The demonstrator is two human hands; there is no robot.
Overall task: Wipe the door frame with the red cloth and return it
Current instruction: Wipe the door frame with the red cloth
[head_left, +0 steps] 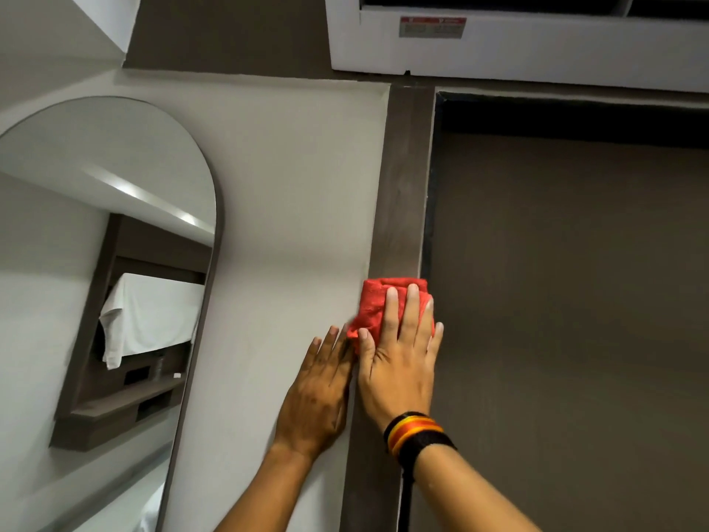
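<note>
Red cloth (378, 306) pressed flat on door frame (406, 193) by open right hand (399, 362), frame centre | left hand (314, 397) open, braced on wall (291, 178) | wiping underway; upper frame likely next

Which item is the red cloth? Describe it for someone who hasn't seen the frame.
Find the dark door on the right and the brown door frame running up its left edge. Partway up that frame, the right hand presses the folded red cloth flat against it. It is the only bright red fabric; everything around it is white or brown.
</note>
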